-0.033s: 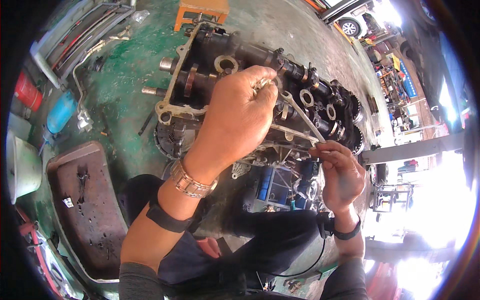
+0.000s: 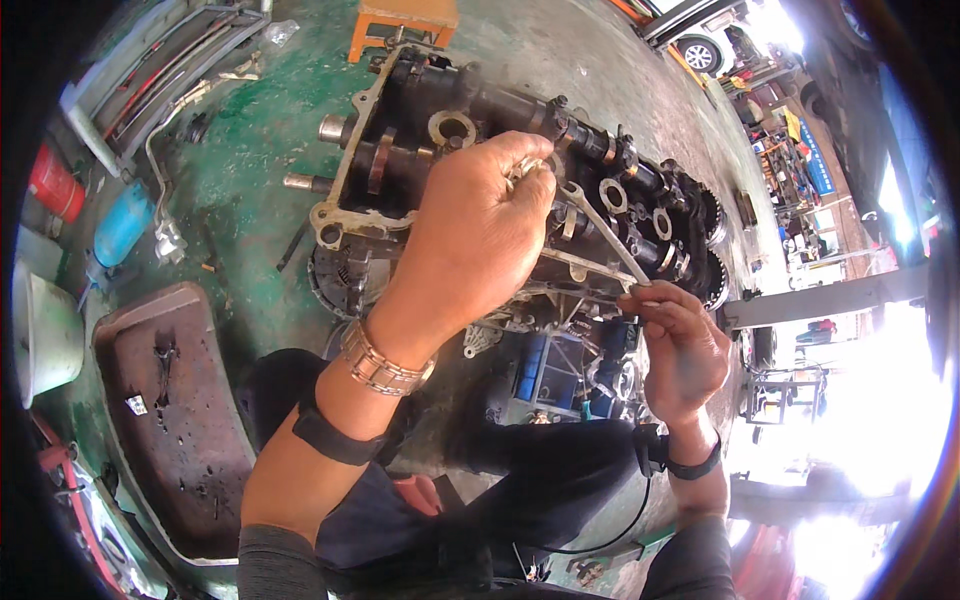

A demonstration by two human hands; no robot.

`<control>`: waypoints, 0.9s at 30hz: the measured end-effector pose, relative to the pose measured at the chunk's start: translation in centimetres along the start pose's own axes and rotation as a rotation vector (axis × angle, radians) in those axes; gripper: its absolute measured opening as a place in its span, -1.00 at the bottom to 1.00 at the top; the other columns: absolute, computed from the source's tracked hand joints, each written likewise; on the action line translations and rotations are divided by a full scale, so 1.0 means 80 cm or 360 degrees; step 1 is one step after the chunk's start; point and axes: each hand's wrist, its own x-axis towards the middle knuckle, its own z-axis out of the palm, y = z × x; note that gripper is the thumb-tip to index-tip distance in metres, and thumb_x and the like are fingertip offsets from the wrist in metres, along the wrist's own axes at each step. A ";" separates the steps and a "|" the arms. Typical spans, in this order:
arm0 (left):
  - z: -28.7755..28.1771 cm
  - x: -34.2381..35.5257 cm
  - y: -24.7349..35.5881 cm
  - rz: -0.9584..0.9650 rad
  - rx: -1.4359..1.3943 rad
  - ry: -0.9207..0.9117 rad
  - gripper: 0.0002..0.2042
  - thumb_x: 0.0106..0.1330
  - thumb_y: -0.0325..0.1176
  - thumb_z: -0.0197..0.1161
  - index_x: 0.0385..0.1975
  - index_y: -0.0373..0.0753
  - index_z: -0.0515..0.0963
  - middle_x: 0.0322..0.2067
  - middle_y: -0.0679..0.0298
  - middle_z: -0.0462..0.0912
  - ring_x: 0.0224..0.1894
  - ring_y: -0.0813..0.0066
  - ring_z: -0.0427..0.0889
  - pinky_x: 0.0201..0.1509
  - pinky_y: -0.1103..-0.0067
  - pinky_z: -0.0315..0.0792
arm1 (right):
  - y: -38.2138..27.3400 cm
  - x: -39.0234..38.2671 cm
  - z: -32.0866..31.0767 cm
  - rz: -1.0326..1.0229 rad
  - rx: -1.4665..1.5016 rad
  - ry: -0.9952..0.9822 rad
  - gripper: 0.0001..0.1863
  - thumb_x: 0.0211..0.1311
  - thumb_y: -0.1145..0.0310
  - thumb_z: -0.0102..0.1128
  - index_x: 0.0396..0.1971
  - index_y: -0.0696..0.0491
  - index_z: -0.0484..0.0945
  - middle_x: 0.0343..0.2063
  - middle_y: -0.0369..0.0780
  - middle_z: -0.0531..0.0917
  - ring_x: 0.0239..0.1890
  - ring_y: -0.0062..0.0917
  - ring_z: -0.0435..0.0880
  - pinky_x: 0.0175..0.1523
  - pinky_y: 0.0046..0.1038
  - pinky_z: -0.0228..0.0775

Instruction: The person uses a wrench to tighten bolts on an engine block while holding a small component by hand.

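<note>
A greasy engine cylinder head (image 2: 400, 205) with dark camshafts lies in front of me. Over its middle, my left hand (image 2: 485, 225) is closed in a fist-like grip; a bit of shiny metal shows between thumb and fingers, too covered to name. At the head's near right side, my right hand (image 2: 685, 350) pinches one end of a long, slim wrench (image 2: 612, 235). Its far end reaches up to the camshaft area just right of my left fist. Toothed sprockets (image 2: 712, 215) sit at the engine's right end.
A brown oil-stained tray (image 2: 215, 440) stands at the lower left, near a pale bucket (image 2: 50, 335) and a blue container (image 2: 122, 222). An orange stool (image 2: 405, 18) is beyond the engine. Under it shows a blue bin (image 2: 550, 370). A black cable (image 2: 640, 515) hangs from my right wrist.
</note>
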 end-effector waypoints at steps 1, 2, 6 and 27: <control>0.000 0.000 0.000 0.0003 0.0004 -0.0012 -0.75 0.41 -0.46 0.14 0.02 -0.39 0.53 -0.20 0.26 0.69 -0.61 0.86 0.33 -0.59 0.77 0.22 | 0.001 0.000 0.000 -0.0024 -0.0026 -0.0024 -0.81 0.19 0.76 0.07 -0.24 0.28 0.60 -0.25 0.02 0.69 -0.17 -0.26 0.71 -0.04 -0.41 0.53; 0.001 0.001 -0.001 0.0031 0.0048 -0.0009 -0.75 0.40 -0.46 0.14 0.02 -0.39 0.53 -0.20 0.25 0.69 -0.59 0.85 0.36 -0.57 0.77 0.24 | 0.003 0.001 -0.001 -0.0036 -0.0043 -0.0059 -0.81 0.18 0.76 0.06 -0.24 0.29 0.60 -0.24 0.03 0.69 -0.16 -0.26 0.72 -0.04 -0.41 0.53; 0.003 0.001 -0.006 0.0029 0.0121 -0.0025 -0.73 0.39 -0.47 0.13 0.04 -0.39 0.52 -0.17 0.23 0.68 -0.48 0.82 0.43 -0.48 0.77 0.33 | 0.008 0.003 -0.004 -0.0072 -0.0085 -0.0140 -0.78 0.15 0.78 0.03 -0.25 0.29 0.60 -0.23 0.02 0.69 -0.15 -0.24 0.71 -0.02 -0.39 0.53; 0.008 0.001 -0.015 0.0091 0.0089 -0.0021 -0.73 0.39 -0.48 0.12 0.04 -0.43 0.50 -0.21 0.12 0.67 -0.55 0.64 0.50 -0.50 0.66 0.35 | 0.024 0.004 -0.015 0.0267 0.0155 -0.0196 -0.81 0.27 0.62 0.05 -0.20 0.19 0.62 -0.15 -0.06 0.69 -0.02 -0.31 0.67 0.08 -0.37 0.47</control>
